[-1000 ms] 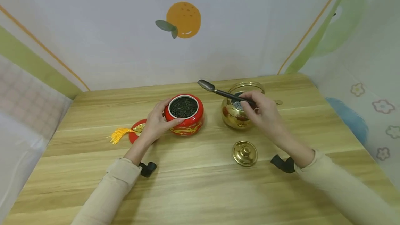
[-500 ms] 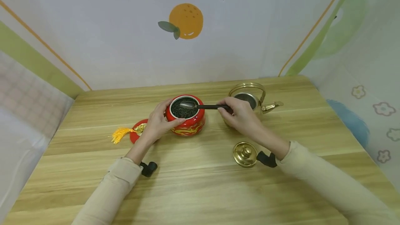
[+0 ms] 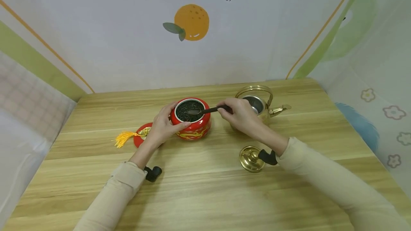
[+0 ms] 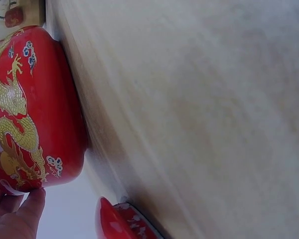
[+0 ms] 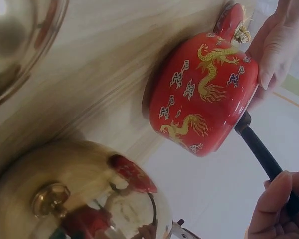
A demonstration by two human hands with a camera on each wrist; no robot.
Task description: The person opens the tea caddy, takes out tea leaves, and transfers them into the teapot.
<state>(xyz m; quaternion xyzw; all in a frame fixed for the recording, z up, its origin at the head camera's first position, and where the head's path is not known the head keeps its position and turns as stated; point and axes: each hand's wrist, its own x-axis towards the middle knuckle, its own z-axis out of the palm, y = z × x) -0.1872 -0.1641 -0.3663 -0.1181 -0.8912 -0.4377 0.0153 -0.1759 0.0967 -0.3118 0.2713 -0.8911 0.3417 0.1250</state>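
Head view: left hand (image 3: 163, 126) grips glossy red jar (image 3: 198, 127), right hand (image 3: 241, 115) pinches dark scoop (image 3: 210, 110).

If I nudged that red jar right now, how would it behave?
The red jar looks squat, so it would probably slide rather than tip. Being glossy, it may feel slippery. Uncovered, it might spill dark leaves if tilted.

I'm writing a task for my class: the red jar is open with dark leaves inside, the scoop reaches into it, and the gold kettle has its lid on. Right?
Not the lid: the gold kettle is uncovered, its lid lying on the table, as the head view shows. The red jar and scoop are as stated.
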